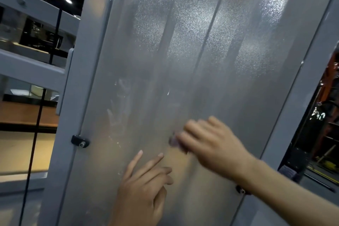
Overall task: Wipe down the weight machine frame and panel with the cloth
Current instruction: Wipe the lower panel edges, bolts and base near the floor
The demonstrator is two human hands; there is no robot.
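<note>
1. Head view: the frosted panel fills the picture, and everything here sits relative to it. The right hand is low on its middle, blurred, fingers bunched over a small wad of cloth that only peeks out at the fingertips.
2. The left hand is just below, two fingers stretched out, tips at the panel, holding nothing.
3. Pale smears lie left of the cloth, above the black clip on the panel's left edge.
4. I'd say carry the strokes leftward over those marks with flat, even pressure, overlapping passes.
5. The grey frame post left of the panel looks due next.
</note>
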